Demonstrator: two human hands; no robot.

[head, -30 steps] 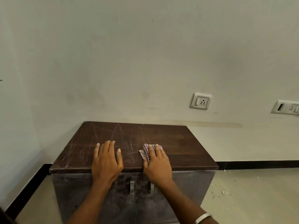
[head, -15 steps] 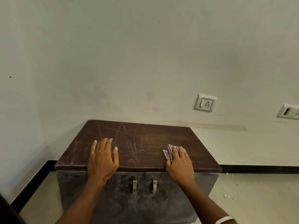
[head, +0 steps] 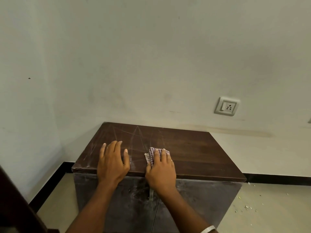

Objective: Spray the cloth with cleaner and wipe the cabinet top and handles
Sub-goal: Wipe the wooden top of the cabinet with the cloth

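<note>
A low cabinet with a dark brown, scratched and dusty top [head: 198, 148] stands against the wall. My right hand [head: 161, 172] lies flat near the front edge, pressing a checked red-and-white cloth [head: 152, 156] onto the top; only the cloth's far and left edges show past my fingers. My left hand [head: 111, 162] rests flat on the top just to the left, fingers spread, holding nothing. One metal door handle [head: 151, 193] shows below my right wrist; the other handle is hidden. No spray bottle is in view.
The grey cabinet doors [head: 202, 199] are smeared with dust. A wall socket [head: 226, 106] sits at the right above the cabinet. Crumbs of debris [head: 247, 206] lie on the tiled floor to the right. A dark wooden edge [head: 15, 207] fills the lower left corner.
My right hand has slid the cloth left along the front edge, back toward my left hand, after a sweep to the right. My left hand has stayed planted on the top.
</note>
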